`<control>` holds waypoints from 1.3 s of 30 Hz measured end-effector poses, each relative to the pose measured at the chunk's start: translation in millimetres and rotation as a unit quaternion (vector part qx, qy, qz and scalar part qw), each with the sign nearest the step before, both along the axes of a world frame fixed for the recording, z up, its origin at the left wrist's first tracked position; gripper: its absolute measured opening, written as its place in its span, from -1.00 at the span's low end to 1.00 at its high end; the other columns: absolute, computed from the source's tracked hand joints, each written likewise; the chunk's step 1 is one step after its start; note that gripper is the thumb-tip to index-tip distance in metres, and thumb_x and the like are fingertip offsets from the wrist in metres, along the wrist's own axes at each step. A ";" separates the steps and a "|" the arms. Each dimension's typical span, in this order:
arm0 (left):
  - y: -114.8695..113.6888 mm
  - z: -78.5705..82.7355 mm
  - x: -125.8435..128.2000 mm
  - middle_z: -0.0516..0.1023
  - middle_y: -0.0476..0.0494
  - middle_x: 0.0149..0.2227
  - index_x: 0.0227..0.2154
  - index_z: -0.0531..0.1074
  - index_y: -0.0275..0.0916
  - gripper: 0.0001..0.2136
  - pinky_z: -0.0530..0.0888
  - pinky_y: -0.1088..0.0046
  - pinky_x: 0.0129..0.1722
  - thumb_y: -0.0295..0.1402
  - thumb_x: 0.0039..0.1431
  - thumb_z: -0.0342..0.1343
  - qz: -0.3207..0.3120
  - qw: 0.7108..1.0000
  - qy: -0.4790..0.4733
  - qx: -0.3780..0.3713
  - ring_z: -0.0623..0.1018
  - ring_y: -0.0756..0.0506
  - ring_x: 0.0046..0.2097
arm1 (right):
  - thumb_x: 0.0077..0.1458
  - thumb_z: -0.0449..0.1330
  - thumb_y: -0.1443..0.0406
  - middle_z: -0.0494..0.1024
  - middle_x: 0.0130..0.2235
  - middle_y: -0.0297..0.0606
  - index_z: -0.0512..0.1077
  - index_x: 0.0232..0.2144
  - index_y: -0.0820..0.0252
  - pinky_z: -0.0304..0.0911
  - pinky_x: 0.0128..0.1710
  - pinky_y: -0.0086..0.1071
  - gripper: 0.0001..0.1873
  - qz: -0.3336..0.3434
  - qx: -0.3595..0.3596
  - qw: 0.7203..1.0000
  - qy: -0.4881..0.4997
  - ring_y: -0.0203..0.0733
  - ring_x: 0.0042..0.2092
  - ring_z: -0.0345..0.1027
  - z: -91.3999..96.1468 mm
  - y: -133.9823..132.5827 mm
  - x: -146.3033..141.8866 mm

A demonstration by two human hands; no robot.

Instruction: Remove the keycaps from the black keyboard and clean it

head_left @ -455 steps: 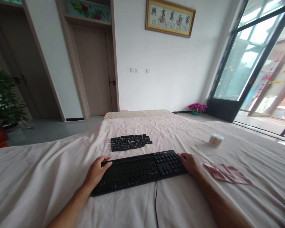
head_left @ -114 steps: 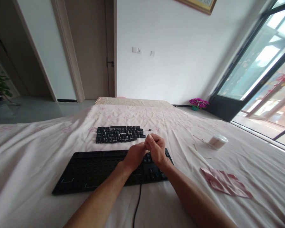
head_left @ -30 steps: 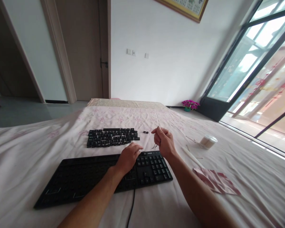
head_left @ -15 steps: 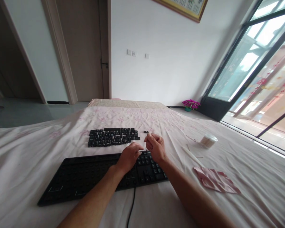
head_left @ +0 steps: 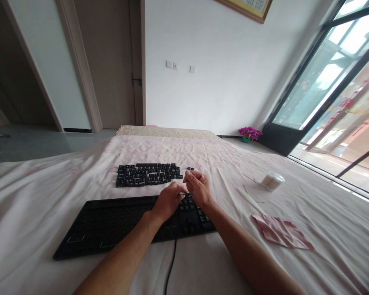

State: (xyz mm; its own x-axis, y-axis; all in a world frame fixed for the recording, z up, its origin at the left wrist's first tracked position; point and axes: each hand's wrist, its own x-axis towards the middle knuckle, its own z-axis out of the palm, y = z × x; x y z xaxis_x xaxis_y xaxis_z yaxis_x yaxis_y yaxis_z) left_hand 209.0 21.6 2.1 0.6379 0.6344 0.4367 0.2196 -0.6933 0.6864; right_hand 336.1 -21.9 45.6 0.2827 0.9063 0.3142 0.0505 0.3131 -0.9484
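Both the left hand (head_left: pixel 168 201) and right hand (head_left: pixel 199 189) were held close together over the black keyboard (head_left: pixel 117 217) at lower centre of the frame; whether anything was gripped could not be told. Loose keys (head_left: pixel 146 175) were spread left of centre, and a pink cloth (head_left: pixel 281 232) was laid at lower right.

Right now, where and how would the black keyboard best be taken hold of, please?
The keyboard is probably best gripped by its short left end, from the left, thumb on top: that end is clear of the left hand and right hand, both nearer its other end. I would avoid the near edge, where the cable leaves.
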 end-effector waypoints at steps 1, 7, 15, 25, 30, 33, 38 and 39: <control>-0.5 0.8 -0.2 0.49 -0.05 -0.22 -0.31 0.48 -0.17 -0.80 0.39 0.40 -0.09 -0.55 0.05 0.04 0.003 1.000 0.002 -0.001 0.47 -0.07 -0.14 | 0.07 0.15 0.03 0.04 -0.74 -0.51 0.36 -0.64 0.25 -0.11 -0.63 -0.49 -0.55 -0.003 -0.003 1.000 -0.005 -0.45 -0.66 -0.13 0.0 0.3 -1.0; -0.6 3.3 0.9 0.48 -0.11 -0.12 -0.30 0.50 -0.16 -0.74 0.40 0.40 -0.12 -0.59 0.05 -0.01 0.006 1.000 0.022 -0.007 0.48 -0.11 -0.09 | 0.08 0.15 0.05 0.26 -0.63 -0.38 0.39 -0.64 0.28 0.02 -0.56 -0.49 -0.55 -0.033 0.001 0.994 -0.108 -0.38 -0.54 0.10 0.5 -0.5 -21.3; 1.0 -3.5 -0.2 0.50 -0.07 -0.19 -0.30 0.49 -0.17 -0.81 0.39 0.38 -0.08 -0.52 0.08 0.04 0.008 1.000 0.009 0.000 0.47 -0.08 -0.13 | 0.06 0.16 0.02 -0.01 -0.75 -0.54 0.29 -0.64 0.22 -0.22 -0.69 -0.51 -0.57 -0.063 -0.002 0.997 0.038 -0.47 -0.68 -0.20 -2.7 7.4 1.9; -0.6 -0.1 0.1 0.49 -0.06 -0.20 -0.30 0.51 -0.15 -0.78 0.39 0.40 -0.12 -0.54 0.08 0.03 0.010 0.999 0.035 0.008 0.47 -0.07 -0.15 | 0.04 0.19 0.06 0.05 -0.72 -0.51 0.33 -0.65 0.25 -0.17 -0.68 -0.53 -0.58 -0.018 0.005 0.999 0.030 -0.47 -0.66 -0.15 -2.9 -0.7 -1.7; -0.1 -2.1 0.1 0.50 -0.07 -0.17 -0.29 0.52 -0.16 -0.80 0.39 0.39 -0.08 -0.49 0.09 0.04 0.013 1.000 0.026 -0.001 0.47 -0.07 -0.13 | 0.02 0.20 0.04 -0.09 -0.74 -0.58 0.27 -0.66 0.21 -0.31 -0.71 -0.52 -0.57 -0.027 -0.001 0.993 0.113 -0.49 -0.69 -0.30 -7.6 3.2 9.6; -0.9 0.9 -0.5 0.51 -0.07 -0.18 -0.29 0.52 -0.17 -0.79 0.40 0.40 -0.09 -0.51 0.08 0.03 0.005 1.000 0.022 -0.004 0.48 -0.07 -0.14 | 0.03 0.20 0.04 -0.02 -0.73 -0.54 0.32 -0.65 0.23 -0.24 -0.69 -0.52 -0.57 -0.016 0.004 0.998 0.054 -0.49 -0.67 -0.21 -9.1 -0.8 4.8; -2.0 2.3 -1.8 0.51 -0.07 -0.17 -0.28 0.52 -0.17 -0.79 0.39 0.42 -0.09 -0.48 0.10 0.02 -0.007 1.000 0.007 -0.008 0.48 -0.07 -0.13 | 0.06 0.18 0.02 -0.02 -0.73 -0.54 0.33 -0.63 0.23 -0.24 -0.69 -0.51 -0.56 -0.034 0.016 0.997 0.065 -0.49 -0.67 -0.22 -6.7 -2.6 -0.8; -1.8 1.9 -1.9 0.51 -0.06 -0.18 -0.27 0.52 -0.17 -0.80 0.39 0.42 -0.09 -0.47 0.11 0.02 -0.009 1.000 0.007 -0.009 0.48 -0.06 -0.13 | 0.06 0.17 0.01 -0.03 -0.73 -0.55 0.32 -0.62 0.23 -0.25 -0.70 -0.51 -0.56 -0.036 0.018 0.996 0.078 -0.49 -0.68 -0.24 -6.2 -2.1 -0.2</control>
State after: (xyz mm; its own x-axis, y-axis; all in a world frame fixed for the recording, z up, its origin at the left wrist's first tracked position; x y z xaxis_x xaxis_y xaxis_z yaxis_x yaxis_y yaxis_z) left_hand 207.1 19.8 4.0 0.6548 0.6313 0.4155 0.2178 -0.6841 0.6961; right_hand 335.9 -24.0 39.4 0.3950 0.8707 0.2930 -0.0720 0.3473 -0.9350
